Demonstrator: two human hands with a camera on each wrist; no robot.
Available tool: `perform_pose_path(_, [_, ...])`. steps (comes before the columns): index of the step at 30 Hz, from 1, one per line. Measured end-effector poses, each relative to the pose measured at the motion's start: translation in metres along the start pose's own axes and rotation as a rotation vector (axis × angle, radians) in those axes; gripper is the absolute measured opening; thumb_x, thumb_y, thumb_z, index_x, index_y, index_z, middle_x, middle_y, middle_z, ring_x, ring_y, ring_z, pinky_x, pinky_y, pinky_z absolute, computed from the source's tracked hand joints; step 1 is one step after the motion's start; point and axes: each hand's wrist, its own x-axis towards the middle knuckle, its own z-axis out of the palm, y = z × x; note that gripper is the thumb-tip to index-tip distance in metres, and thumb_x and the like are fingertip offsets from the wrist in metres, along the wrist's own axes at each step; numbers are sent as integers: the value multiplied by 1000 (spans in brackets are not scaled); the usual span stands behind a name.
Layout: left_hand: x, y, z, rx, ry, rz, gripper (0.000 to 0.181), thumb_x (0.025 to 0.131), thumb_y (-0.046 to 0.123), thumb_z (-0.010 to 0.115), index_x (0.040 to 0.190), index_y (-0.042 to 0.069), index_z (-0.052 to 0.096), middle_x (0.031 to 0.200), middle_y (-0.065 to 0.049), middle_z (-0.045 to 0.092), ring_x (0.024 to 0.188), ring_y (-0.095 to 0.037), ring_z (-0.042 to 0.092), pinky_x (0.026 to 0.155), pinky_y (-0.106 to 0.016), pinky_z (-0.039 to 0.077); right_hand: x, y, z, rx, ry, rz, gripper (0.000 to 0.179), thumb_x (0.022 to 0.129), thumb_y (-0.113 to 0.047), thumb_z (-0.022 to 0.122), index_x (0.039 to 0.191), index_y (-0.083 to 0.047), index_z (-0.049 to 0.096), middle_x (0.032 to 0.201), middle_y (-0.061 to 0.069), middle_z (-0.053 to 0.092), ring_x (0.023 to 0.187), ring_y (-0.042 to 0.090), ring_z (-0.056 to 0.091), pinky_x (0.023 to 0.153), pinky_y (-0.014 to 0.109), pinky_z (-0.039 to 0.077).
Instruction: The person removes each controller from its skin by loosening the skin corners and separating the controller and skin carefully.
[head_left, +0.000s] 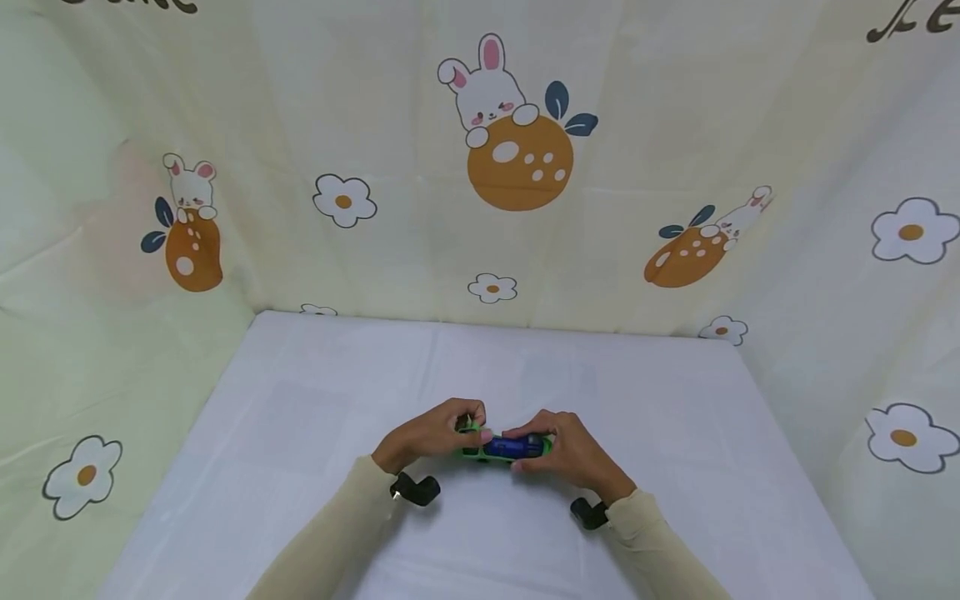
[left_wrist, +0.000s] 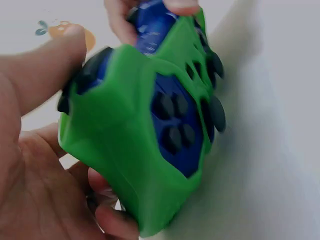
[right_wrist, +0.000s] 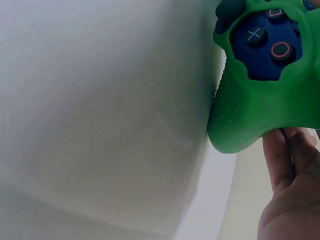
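A blue game controller (head_left: 510, 447) in a green rubbery cover (left_wrist: 130, 135) is held between both hands, low over the white table. In the head view its blue upper side faces up. My left hand (head_left: 431, 435) grips the left end, thumb on the upper edge and fingers underneath in the left wrist view, where the dark direction buttons show through an opening. My right hand (head_left: 572, 452) holds the other end between thumb and fingers. The right wrist view shows the controller's cross and circle buttons and the right handle wrapped in green, with fingers (right_wrist: 277, 155) against it.
A white cloth-covered table (head_left: 360, 367) spreads around the hands. Behind and at the sides hangs a pale curtain (head_left: 390, 100) printed with rabbits, oranges and flowers. Dark wrist cameras (head_left: 416, 490) sit on both wrists, close to the tabletop.
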Motion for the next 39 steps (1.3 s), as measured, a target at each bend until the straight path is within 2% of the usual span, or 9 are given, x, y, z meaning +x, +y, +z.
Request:
perform_pose_path(3, [-3,-1,0,-69,16,-16,29,107,30,65,92,9,54,89,3,46,91,-15,46,80,-29,36,2,-1,-1,-3,-2,9,42,77,-31,97,116,-36,82,104,-13,76,95,8,66,83,25,52])
perform_pose_path(6, [-5,-2,-1,-89,37,-9,29,107,32,66,92,10,54,90,4,46,92,-16,46,82,-31,35,3,-1,-2,5,-8,15,42,77,-32,97,116,-36,82,104,-13,76,94,9,66,82,25,51])
perform_pose_path(15, [-14,-15,3,-153,107,81,26,105,22,69,93,6,52,91,2,48,92,-15,48,83,-30,37,2,2,-5,13,-4,27,41,76,-38,97,115,-37,82,104,-14,78,95,10,66,83,25,50])
perform_pose_path(19, [-19,-20,2,-160,146,100,23,104,18,69,91,7,54,95,0,51,95,-17,51,85,-31,40,5,2,-6,24,-6,27,40,77,-37,97,114,-36,82,106,-14,79,97,10,67,86,26,50])
perform_pose_path(25, [-22,-17,0,-100,276,82,23,96,14,80,84,7,62,102,-7,70,101,-18,67,80,-27,56,8,2,-8,10,-25,24,39,78,-37,96,115,-35,83,109,-13,80,98,8,67,85,26,50])
perform_pose_path(28, [-23,-11,-1,-47,303,87,21,93,15,83,87,6,65,102,-11,73,98,-19,69,75,-28,57,9,1,-9,-1,-29,28,39,77,-39,96,114,-34,83,109,-12,81,98,9,66,85,27,49])
perform_pose_path(33, [-22,-4,-3,65,300,67,17,94,23,83,100,14,70,102,-3,73,96,-16,67,78,-30,56,9,0,-10,15,-38,63,40,77,-42,96,114,-35,83,108,-12,80,99,12,65,86,28,48])
perform_pose_path(36, [-22,3,-3,156,264,65,11,96,26,80,103,22,72,102,4,73,97,-14,66,79,-32,57,9,0,-9,29,-42,86,39,76,-42,96,113,-36,83,107,-12,80,100,13,64,85,28,48])
perform_pose_path(39, [-20,13,-2,280,217,86,7,97,28,80,98,27,73,100,10,72,97,-12,64,80,-30,57,9,1,-7,32,-40,84,39,77,-41,96,113,-36,83,106,-12,79,101,14,64,83,28,50])
